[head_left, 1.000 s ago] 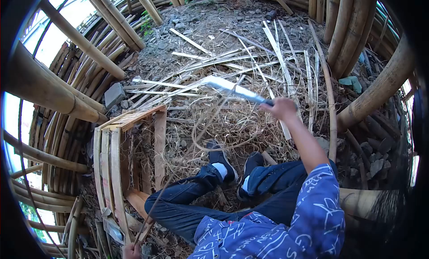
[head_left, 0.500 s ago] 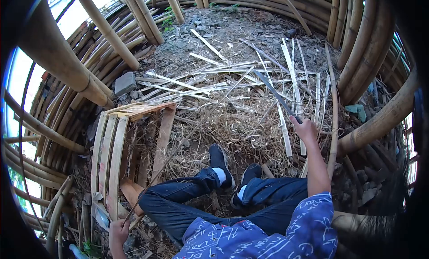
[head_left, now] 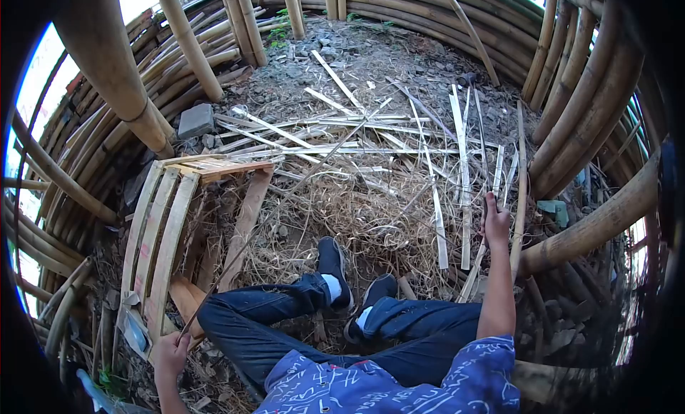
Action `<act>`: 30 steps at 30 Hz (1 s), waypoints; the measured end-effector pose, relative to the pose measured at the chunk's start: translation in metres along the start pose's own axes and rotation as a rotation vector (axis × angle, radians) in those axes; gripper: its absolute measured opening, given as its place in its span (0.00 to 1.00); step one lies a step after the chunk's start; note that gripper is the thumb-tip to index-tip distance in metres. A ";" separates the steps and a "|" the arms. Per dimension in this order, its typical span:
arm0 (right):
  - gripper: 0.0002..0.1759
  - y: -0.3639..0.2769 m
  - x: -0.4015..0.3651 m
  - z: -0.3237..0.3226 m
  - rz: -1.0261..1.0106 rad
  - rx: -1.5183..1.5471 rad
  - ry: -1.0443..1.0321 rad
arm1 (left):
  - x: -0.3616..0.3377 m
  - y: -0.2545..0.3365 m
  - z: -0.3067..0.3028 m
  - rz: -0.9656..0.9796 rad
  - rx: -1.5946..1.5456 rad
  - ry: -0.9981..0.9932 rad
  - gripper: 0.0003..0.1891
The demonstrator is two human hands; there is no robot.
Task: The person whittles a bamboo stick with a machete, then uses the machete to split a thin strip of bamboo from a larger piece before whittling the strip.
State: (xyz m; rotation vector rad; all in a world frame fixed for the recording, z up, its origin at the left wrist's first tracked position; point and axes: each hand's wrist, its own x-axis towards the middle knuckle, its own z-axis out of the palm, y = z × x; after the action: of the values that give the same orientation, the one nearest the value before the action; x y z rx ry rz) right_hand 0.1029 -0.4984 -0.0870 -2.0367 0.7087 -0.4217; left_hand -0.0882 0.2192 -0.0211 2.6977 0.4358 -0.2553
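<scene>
My left hand (head_left: 171, 354), at the lower left beside the wooden crate, is closed on the near end of a long thin bamboo strip (head_left: 251, 237). The strip slants up and away over the crate's side and the shavings, its far part lying among other strips. My right hand (head_left: 497, 223) grips a long-bladed knife (head_left: 483, 153), raised on the right. Its blade points away from me and shows nearly edge-on, apart from the held strip. Most of the handle is hidden by my fingers. Pale split strips (head_left: 462, 171) lie beyond the knife hand.
A slatted wooden crate (head_left: 160, 232) stands left of my legs. Curly bamboo shavings (head_left: 357, 207) cover the ground before my feet. A grey block (head_left: 195, 121) sits at the back left. Thick bamboo poles (head_left: 581, 210) rise on both sides, with stacked bamboo behind.
The knife has swung from leaning left to pointing almost straight away, its blade turning edge-on. My right hand is slightly lower in view. The left hand still holds the strip. The view has shifted somewhat.
</scene>
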 end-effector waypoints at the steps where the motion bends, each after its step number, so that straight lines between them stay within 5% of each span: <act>1: 0.39 -0.009 -0.006 -0.001 0.002 0.103 -0.045 | 0.003 0.004 0.000 0.022 0.021 0.017 0.23; 5: 0.37 -0.039 -0.032 0.016 -0.111 0.189 -0.161 | 0.013 0.016 0.004 0.017 0.001 0.054 0.23; 11: 0.44 -0.046 -0.047 0.047 -0.281 -0.351 -0.152 | 0.013 0.045 -0.006 0.057 -0.043 0.091 0.24; 14: 0.44 -0.032 -0.044 0.054 -0.201 -0.453 -0.170 | 0.009 0.037 -0.010 0.017 0.028 0.133 0.25; 17: 0.43 -0.021 -0.046 0.048 -0.031 -0.431 -0.212 | 0.002 0.022 -0.005 -0.019 -0.060 0.161 0.25; 25: 0.43 -0.007 -0.061 0.044 -0.182 -0.374 -0.210 | 0.007 0.055 -0.013 -0.011 0.065 0.216 0.26; 30: 0.43 -0.017 -0.075 0.061 -0.032 -0.219 -0.432 | 0.008 0.065 -0.012 -0.045 0.085 0.195 0.25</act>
State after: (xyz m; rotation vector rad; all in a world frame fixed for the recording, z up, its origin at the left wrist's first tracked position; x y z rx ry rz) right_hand 0.0834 -0.4047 -0.1066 -2.2447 0.4700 0.0871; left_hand -0.0573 0.1698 0.0103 2.8107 0.5541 -0.0234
